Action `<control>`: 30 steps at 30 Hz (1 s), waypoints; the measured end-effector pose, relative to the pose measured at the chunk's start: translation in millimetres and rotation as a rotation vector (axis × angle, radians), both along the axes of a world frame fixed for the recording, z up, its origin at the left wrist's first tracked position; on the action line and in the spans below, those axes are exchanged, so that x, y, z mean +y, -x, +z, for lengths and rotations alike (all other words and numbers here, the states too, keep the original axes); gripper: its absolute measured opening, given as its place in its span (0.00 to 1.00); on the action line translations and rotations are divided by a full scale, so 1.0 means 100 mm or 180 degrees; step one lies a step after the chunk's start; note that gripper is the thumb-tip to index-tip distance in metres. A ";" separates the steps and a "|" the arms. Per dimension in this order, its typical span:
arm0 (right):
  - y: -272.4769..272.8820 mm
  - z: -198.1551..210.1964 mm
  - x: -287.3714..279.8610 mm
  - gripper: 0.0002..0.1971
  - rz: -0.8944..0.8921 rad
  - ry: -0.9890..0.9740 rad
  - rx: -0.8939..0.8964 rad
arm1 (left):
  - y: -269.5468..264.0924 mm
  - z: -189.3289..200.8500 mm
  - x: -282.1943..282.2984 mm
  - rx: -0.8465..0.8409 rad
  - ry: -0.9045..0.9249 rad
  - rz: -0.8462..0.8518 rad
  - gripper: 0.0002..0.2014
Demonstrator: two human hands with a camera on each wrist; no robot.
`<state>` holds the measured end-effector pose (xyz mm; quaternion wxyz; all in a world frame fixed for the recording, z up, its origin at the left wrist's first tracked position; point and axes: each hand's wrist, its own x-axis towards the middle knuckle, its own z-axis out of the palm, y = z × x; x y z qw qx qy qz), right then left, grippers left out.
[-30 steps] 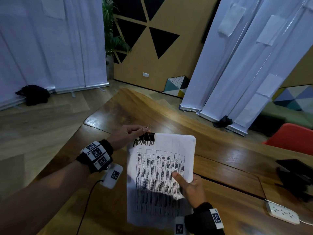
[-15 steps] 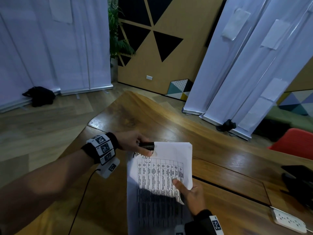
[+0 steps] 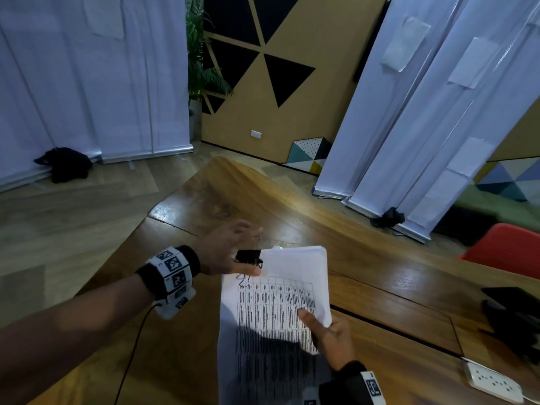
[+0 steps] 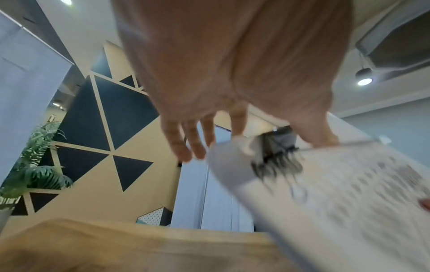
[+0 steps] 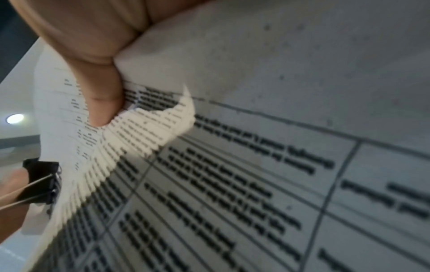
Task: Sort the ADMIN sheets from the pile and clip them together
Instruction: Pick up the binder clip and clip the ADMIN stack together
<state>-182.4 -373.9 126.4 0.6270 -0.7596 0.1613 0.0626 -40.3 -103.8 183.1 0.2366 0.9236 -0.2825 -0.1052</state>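
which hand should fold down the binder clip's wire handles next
Left. The left hand is at the binder clip on the sheets' top corner, fingers spread, while the right hand pinches the stack's right edge.

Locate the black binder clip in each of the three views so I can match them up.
Head: the clip sits centre frame, on the top left corner of the sheets, by the left hand.
Left wrist: blurred, right of centre, below the fingers.
Right wrist: lower left edge, on the fanned sheet corner.
Shared landmark: the printed table on the top sheet, in all three views.
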 end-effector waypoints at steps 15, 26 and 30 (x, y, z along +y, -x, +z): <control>-0.15 0.04 -0.04 0.15 0.0252 -0.0227 -0.0406 | 0.01 -0.03 0.03 0.1072 0.0707 -0.0142 0.22; -0.12 -0.07 0.05 0.10 -0.0045 -0.0594 -0.0103 | -0.08 -0.08 0.08 0.0617 0.2148 0.0961 0.15; -0.05 -0.19 0.03 0.18 0.0015 -0.0643 0.0206 | 0.20 -0.39 -0.02 0.0885 0.2626 0.1184 0.34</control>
